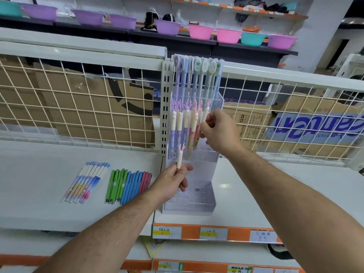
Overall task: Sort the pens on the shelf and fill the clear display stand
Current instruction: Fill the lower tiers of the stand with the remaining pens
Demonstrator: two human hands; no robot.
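1. A shop aisle: a smooth white shelf [49, 194] backed by a white wire grid [78, 99], with brown cardboard boxes [94, 119] behind the mesh and round plastic basins [201, 32] in purple, pink and teal lined along a dark shelf in the distance
2. A clear display stand [199, 167] of glossy acrylic, stepped in tiers, stands on the shelf against a slotted metal upright [166, 107]; its front tier shows a floor of round holes
3. The rear tier holds tall pastel pens [197, 75] with oval printed caps; the middle tier carries a row of antler-topped pens [181, 123] with cream caps and purple or peach barrels
4. The right hand [218, 131] pinches the rightmost pen [205, 114] of that row between thumb and fingers, its lower end hidden by the hand
5. The left hand [171, 183] grips a pink-antlered pen [180, 157] by its barrel, upright, in front of the stand's lower tiers
6. Left of the stand, two neat rows lie flat on the shelf: gradient pens [86, 182] fading white to blue and pink, and matte green, blue and red pens [128, 186] just beside them
7. Orange price strips [234, 234] with paper labels edge the shelf front
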